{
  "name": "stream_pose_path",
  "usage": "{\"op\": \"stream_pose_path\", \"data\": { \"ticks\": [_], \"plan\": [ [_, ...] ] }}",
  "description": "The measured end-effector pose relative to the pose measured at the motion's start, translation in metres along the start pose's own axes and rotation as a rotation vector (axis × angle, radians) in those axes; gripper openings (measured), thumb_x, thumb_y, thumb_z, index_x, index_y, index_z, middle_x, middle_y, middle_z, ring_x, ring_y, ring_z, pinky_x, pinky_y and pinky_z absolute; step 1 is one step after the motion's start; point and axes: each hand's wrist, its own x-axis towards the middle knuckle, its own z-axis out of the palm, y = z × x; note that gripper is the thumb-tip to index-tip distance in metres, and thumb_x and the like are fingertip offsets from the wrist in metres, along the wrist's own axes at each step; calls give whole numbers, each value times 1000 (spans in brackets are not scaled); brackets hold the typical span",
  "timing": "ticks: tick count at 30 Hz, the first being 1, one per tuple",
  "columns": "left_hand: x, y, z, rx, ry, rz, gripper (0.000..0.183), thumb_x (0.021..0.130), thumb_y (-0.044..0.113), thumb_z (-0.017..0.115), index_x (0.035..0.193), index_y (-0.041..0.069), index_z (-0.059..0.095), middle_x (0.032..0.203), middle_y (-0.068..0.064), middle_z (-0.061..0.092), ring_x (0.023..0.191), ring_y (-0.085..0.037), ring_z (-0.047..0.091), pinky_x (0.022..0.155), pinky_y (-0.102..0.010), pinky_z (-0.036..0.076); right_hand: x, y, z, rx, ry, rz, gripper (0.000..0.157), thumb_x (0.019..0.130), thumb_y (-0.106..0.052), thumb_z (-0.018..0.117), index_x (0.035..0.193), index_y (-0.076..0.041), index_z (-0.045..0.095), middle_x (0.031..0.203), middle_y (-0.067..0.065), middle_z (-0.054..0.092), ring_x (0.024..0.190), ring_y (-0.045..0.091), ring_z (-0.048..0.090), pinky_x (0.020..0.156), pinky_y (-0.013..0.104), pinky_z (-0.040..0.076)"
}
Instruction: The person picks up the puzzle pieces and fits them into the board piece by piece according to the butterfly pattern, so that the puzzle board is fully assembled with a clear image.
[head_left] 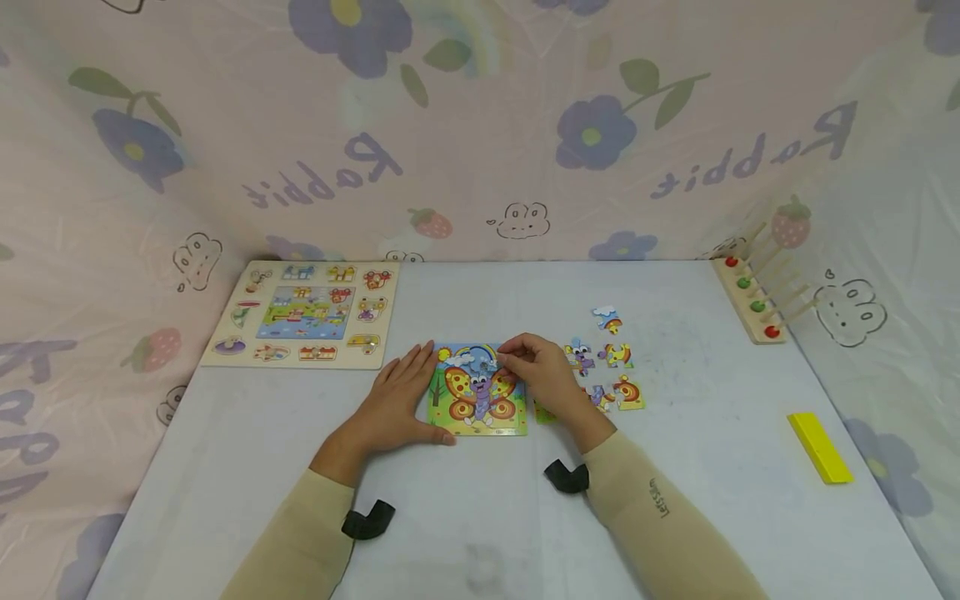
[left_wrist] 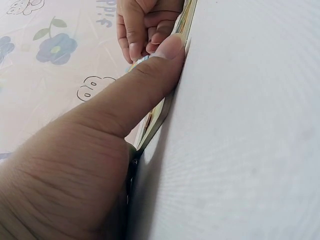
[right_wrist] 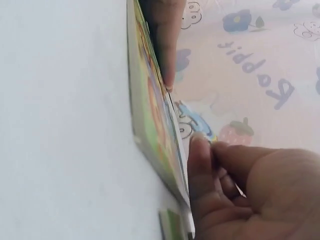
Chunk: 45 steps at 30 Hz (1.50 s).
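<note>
A square butterfly puzzle (head_left: 477, 430) lies flat in the middle of the white tabletop (head_left: 750, 467). The left hand (head_left: 393, 408) rests by its left side, with the fingers laid out straight and the thumb set apart on the near edge. The right hand (head_left: 555, 383) pinches a small blue piece (right_wrist: 196, 119) between thumb and finger, over the far right part of the puzzle. Some loose pieces (head_left: 619, 356) lie just to the right of the puzzle, and the right hand and wrist hide a few of them. At the far left is a big wooden picture board (head_left: 352, 362) with little pictures all around it. At the far right stands a peg rack (head_left: 750, 295) with red and green beads. A yellow block (head_left: 820, 448) lies near the right edge.
</note>
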Motion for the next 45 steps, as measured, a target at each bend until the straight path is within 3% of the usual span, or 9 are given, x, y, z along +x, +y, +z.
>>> {"op": "stream_pose_path", "data": {
  "ticks": [6,23,29,38,45],
  "plan": [
    [-1,1,-1,-9,4,9,144,74,81,85,174,5,16,182,-6,4,166,-26,-1,130,-57,4,-2,0,8,-19,17,28,11,108,-2,69,116,2,75,96,12,75,85,26,77,74,31,64],
    [-1,2,-1,-9,16,13,142,74,79,86,174,4,17,182,-7,6,166,-26,0,130,-58,4,1,1,7,-86,-4,81,18,109,-6,68,122,0,78,98,7,77,86,21,76,76,30,62],
    [-1,1,-1,-6,7,8,142,75,80,85,174,5,16,182,-7,4,166,-26,-1,130,-56,3,0,0,6,-151,-13,71,18,107,-8,72,123,-2,78,97,4,77,83,20,74,73,30,60],
    [-1,1,0,-8,22,14,141,75,78,86,174,4,17,182,-7,6,166,-27,0,130,-57,4,1,0,7,-158,-4,62,17,107,-8,72,121,-2,78,94,4,76,80,20,74,70,30,60],
    [-2,3,-1,-13,24,17,141,75,78,86,174,4,18,182,-8,6,166,-27,1,130,-58,5,1,3,8,-175,-28,74,23,109,-12,70,130,-2,76,99,3,77,82,20,74,71,31,61]
  ]
}}
